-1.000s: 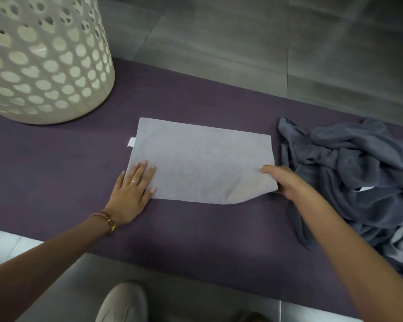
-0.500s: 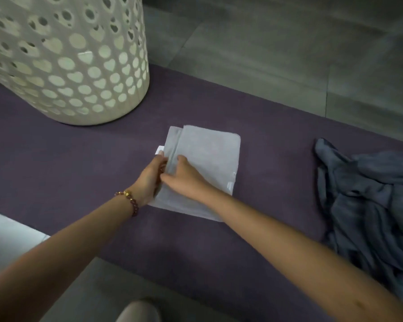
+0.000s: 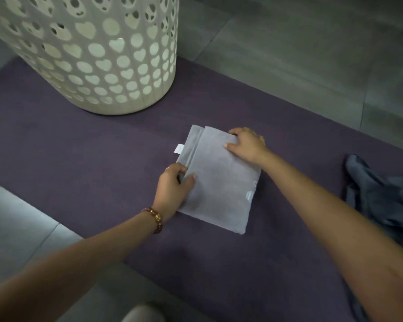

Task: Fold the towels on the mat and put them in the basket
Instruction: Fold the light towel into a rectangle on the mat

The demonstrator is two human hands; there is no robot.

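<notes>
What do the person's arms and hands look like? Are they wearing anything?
The left arm and right arm are bare, with no sleeves showing. The left hand has a bracelet at its wrist, reddish-brown beads with a gold one. The right hand and its wrist wear nothing I can see.

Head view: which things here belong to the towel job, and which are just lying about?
Job: folded light grey towel, gripped by left hand and right hand; crumpled dark grey towel; white basket; purple mat.

Not the job: tiled floor; shoe tip at the bottom edge; bracelet on the left wrist.
</notes>
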